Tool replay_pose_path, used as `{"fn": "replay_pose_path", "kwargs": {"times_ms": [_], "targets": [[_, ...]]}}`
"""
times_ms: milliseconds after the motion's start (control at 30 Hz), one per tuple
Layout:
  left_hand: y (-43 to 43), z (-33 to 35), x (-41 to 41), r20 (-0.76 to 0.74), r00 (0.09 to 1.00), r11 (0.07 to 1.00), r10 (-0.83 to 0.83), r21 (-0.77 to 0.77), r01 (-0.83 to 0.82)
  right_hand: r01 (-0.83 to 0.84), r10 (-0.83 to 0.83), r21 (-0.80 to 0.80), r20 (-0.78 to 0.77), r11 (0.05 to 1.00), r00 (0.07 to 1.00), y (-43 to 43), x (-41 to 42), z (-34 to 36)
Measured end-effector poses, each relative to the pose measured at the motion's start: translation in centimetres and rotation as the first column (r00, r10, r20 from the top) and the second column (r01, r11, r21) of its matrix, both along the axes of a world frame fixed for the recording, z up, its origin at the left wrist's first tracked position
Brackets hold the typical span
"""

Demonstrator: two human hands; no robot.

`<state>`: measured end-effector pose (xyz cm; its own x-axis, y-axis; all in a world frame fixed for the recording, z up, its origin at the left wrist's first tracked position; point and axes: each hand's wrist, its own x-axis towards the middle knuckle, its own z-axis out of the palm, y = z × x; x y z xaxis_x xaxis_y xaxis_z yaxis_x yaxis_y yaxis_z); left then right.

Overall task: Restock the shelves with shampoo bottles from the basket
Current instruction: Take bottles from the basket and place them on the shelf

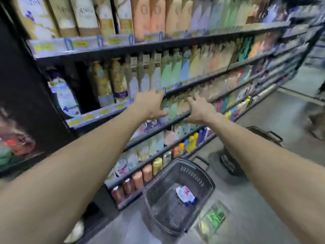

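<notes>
Two hands at one shelf row. Left hand lies over a green bottle, grip unreadable in blur. Right hand is spread loose, touching bottles. Two baskets on the floor: near basket holds one white pack; far basket sits beyond.

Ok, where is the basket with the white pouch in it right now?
Head view, low centre: the basket sits on the floor just right of the bottom shelf, with a second basket farther back on its right.
</notes>
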<state>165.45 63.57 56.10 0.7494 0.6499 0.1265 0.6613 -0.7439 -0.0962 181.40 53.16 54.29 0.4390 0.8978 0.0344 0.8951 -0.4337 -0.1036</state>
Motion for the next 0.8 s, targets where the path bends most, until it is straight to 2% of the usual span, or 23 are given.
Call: {"fn": "replay_pose_path", "kwargs": {"times_ms": [300,467,800], "targets": [[-4.1,-16.6,2.7,-0.207,0.978,0.954,-0.021,-0.297,-0.042,0.124,-0.165,-0.237,-0.162,0.964,0.973,-7.6,3.8,-15.0],[-4.8,-20.6,6.0,-0.318,0.946,0.947,-0.066,-0.320,-0.041,0.154,-0.241,-0.321,-0.250,0.934,0.938,-9.9,6.3,-20.2],[-3.8,-29.8,14.4,-0.425,0.896,0.901,-0.125,-0.427,-0.077,0.000,-0.179,-0.439,-0.367,0.899,0.913,-6.1,13.9,-30.3]]}}
